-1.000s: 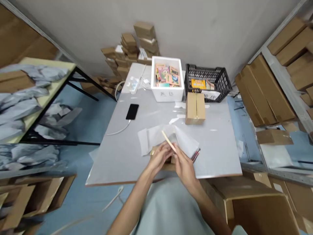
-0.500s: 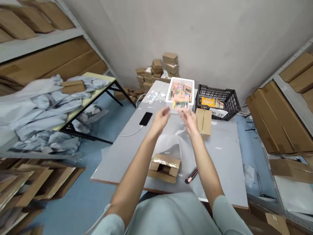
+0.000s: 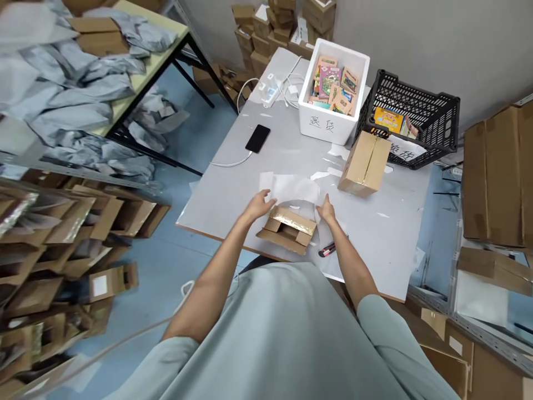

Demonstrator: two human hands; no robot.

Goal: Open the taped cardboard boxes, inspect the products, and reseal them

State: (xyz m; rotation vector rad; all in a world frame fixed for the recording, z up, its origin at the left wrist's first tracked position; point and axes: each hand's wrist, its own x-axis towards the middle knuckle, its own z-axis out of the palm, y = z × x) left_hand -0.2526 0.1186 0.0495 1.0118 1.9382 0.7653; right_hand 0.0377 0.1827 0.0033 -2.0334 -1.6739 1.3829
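An opened cardboard box (image 3: 290, 226) lies near the table's front edge, its flaps spread. Behind it is a translucent white sheet (image 3: 295, 189). My left hand (image 3: 261, 205) is at the box's left rear corner, fingers apart, holding nothing. At the right side of the box and sheet, my right hand (image 3: 326, 210) has its fingers apart with nothing visibly held. A red and black cutter (image 3: 328, 249) lies just below it. The white foam bin (image 3: 328, 130) farther back contains colourful packets (image 3: 330, 80).
A taped carton (image 3: 365, 164) stands before a black crate (image 3: 449, 125) at the right. A phone (image 3: 257, 138) on a cable and a power strip (image 3: 271, 94) lie at the left. Bagged parcels cover the side table (image 3: 145, 78).
Both hands have come back from the foam bin to either side of the opened box. The colourful packet near them now lies in the bin. The view has tilted down.
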